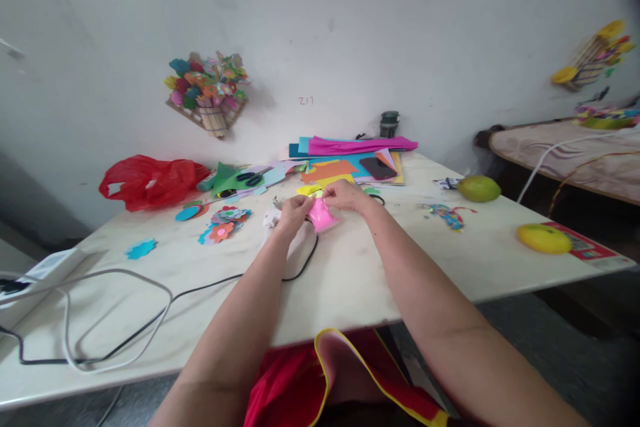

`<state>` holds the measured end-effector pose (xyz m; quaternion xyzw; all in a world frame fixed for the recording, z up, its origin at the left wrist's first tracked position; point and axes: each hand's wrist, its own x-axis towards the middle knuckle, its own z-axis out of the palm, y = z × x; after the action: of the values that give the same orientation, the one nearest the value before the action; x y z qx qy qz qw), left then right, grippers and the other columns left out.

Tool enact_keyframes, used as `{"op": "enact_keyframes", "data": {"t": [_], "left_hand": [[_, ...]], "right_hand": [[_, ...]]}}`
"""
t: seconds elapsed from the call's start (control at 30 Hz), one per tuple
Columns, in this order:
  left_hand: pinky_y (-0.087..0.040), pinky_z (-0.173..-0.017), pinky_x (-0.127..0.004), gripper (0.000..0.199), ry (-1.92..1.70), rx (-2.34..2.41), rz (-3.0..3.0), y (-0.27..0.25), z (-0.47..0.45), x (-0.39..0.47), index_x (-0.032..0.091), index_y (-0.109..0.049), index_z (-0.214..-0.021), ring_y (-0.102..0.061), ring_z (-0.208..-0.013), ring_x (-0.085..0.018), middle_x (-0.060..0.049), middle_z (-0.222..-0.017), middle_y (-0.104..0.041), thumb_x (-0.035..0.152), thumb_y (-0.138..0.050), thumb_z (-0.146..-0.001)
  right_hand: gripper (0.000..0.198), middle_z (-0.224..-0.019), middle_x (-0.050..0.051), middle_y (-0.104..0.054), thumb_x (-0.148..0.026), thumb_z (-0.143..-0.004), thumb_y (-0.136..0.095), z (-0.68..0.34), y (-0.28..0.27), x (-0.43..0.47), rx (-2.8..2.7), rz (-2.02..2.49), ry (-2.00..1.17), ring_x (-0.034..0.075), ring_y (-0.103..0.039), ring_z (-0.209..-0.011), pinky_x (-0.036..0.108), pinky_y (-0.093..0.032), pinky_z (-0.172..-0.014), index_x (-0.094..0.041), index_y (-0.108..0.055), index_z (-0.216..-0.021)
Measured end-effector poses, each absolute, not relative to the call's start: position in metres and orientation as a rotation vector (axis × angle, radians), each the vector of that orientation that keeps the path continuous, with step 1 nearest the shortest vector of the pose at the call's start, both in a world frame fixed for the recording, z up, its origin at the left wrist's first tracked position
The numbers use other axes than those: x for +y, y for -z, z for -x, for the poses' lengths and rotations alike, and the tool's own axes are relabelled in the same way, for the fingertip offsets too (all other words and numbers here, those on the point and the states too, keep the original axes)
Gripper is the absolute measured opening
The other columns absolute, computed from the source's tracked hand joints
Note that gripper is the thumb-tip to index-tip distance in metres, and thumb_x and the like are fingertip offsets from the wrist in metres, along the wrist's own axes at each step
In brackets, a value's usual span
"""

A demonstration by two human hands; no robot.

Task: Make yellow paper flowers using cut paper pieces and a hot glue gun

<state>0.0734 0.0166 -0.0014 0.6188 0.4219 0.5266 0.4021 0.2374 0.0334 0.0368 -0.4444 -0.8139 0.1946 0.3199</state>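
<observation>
From my end of the feed, I see a red garment (285, 380) at the bottom centre of the frame, its cloth loosely creased. Bright yellow piping (329, 331) edges it, curving over a rounded top and running down toward the lower right, where a broader yellow patch (440, 419) shows. Both the left forearm (250, 310) and right forearm (415, 280) are bare, as are the left hand (296, 213) and right hand (347, 195).
</observation>
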Motion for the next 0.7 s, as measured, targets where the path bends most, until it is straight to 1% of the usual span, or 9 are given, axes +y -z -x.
{"op": "enact_keyframes", "data": {"t": [0.07,0.1,0.17,0.23,0.33,0.4,0.57,0.7], "left_hand": [[-0.025,-0.041,-0.018,0.041,-1.351,1.077,-1.545,0.002,-0.074,0.017,0.015,-0.044,-0.052,-0.032,-0.042,-0.005,0.005,-0.046,-0.037,0.05,-0.061,-0.065],[-0.025,-0.041,-0.018,0.041,-1.359,1.081,-1.532,0.002,-0.074,0.018,0.015,-0.045,-0.052,-0.033,-0.042,-0.005,0.005,-0.045,-0.038,0.051,-0.061,-0.065],[-0.026,-0.041,-0.018,0.041,-1.37,1.086,-1.508,0.003,-0.074,0.019,0.015,-0.046,-0.053,-0.035,-0.042,-0.005,0.004,-0.045,-0.039,0.051,-0.061,-0.065],[-0.026,-0.041,-0.017,0.041,-1.378,1.093,-1.497,0.004,-0.074,0.02,0.014,-0.047,-0.053,-0.035,-0.042,-0.005,0.005,-0.045,-0.04,0.052,-0.061,-0.065],[-0.025,-0.041,-0.017,0.041,-1.39,1.112,-1.488,0.005,-0.073,0.021,0.014,-0.047,-0.054,-0.035,-0.042,-0.004,0.005,-0.045,-0.041,0.051,-0.061,-0.065],[-0.025,-0.041,-0.017,0.041,-1.399,1.115,-1.483,0.005,-0.073,0.021,0.014,-0.047,-0.055,-0.035,-0.042,-0.005,0.005,-0.046,-0.041,0.051,-0.061,-0.065],[-0.025,-0.04,-0.019,0.04,-1.415,1.138,-1.456,0.004,-0.073,0.021,0.014,-0.048,-0.055,-0.033,-0.042,-0.005,0.004,-0.046,-0.041,0.051,-0.062,-0.063],[-0.025,-0.041,-0.019,0.04,-1.43,1.107,-1.446,0.004,-0.074,0.02,0.014,-0.049,-0.055,-0.034,-0.042,-0.005,0.005,-0.046,-0.041,0.051,-0.063,-0.063]], "right_hand": [[0.008,-0.054,-0.001,-0.057,-0.011,-0.058,-0.055,-0.239,-0.033,0.039,-2.087,1.17,-0.494,0.01,-0.049,-0.052,0.021,-0.035,-0.048,-0.014,-0.063,-0.06],[0.01,-0.054,-0.001,-0.057,-0.01,-0.059,-0.055,-0.24,-0.03,0.043,-2.044,1.162,-0.545,0.009,-0.049,-0.05,0.021,-0.035,-0.048,-0.014,-0.064,-0.063],[0.015,-0.052,-0.002,-0.056,-0.01,-0.061,-0.055,-0.244,-0.025,0.05,-1.942,1.12,-0.746,0.008,-0.047,-0.044,0.02,-0.037,-0.045,-0.014,-0.064,-0.073],[0.015,-0.049,-0.003,-0.055,-0.012,-0.063,-0.057,-0.247,-0.021,0.054,-1.859,1.048,-0.919,0.007,-0.047,-0.042,0.019,-0.039,-0.043,-0.014,-0.063,-0.076],[0.009,-0.055,-0.001,-0.058,-0.015,-0.065,-0.059,-0.25,-0.019,0.055,-1.763,0.959,-1.087,0.007,-0.049,-0.043,0.02,-0.042,-0.043,-0.014,-0.062,-0.073],[0.009,-0.059,0.001,-0.06,-0.02,-0.067,-0.061,-0.25,-0.02,0.054,-1.72,0.913,-1.171,0.007,-0.051,-0.044,0.021,-0.045,-0.044,-0.013,-0.061,-0.071],[0.023,-0.059,0.003,-0.062,-0.032,-0.064,-0.069,-0.251,-0.02,0.052,-1.626,0.847,-1.311,0.008,-0.054,-0.045,0.023,-0.049,-0.049,-0.011,-0.06,-0.067],[0.031,-0.057,0.003,-0.061,-0.04,-0.063,-0.07,-0.253,-0.021,0.052,-1.601,0.815,-1.324,0.008,-0.052,-0.043,0.022,-0.048,-0.045,-0.012,-0.058,-0.065]]}}
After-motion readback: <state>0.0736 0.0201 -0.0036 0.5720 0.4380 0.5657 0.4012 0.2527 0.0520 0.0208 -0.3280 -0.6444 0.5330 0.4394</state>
